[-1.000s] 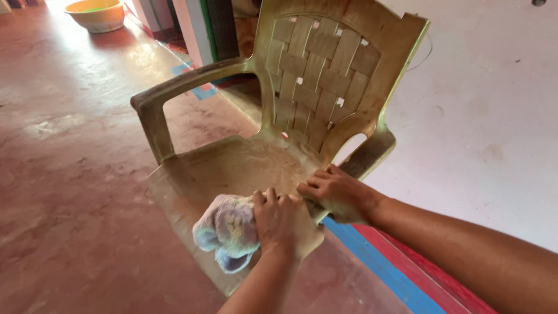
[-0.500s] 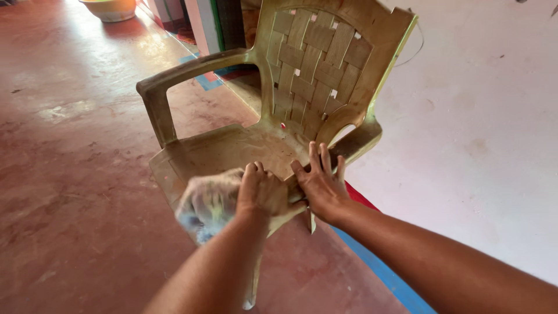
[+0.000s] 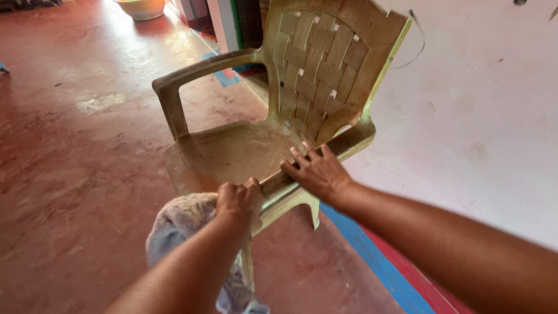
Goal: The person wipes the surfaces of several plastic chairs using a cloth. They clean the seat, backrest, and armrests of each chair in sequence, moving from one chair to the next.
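A dusty olive-green plastic chair with a woven-pattern back stands on the red floor beside a white wall. My left hand is closed on a pale, faded cloth and presses it against the near arm of the chair at its front corner. The cloth hangs down below my forearm. My right hand lies flat on that same near armrest, fingers spread and pointing toward the seat.
A yellow basin sits on the red floor at the far top. A white wall with a blue and red painted base strip runs along the right. A doorway opening lies behind the chair.
My left hand with the cloth has slid from the seat's side edge toward the front corner. My right hand has turned and settled flat on the armrest. The view shifted slightly.
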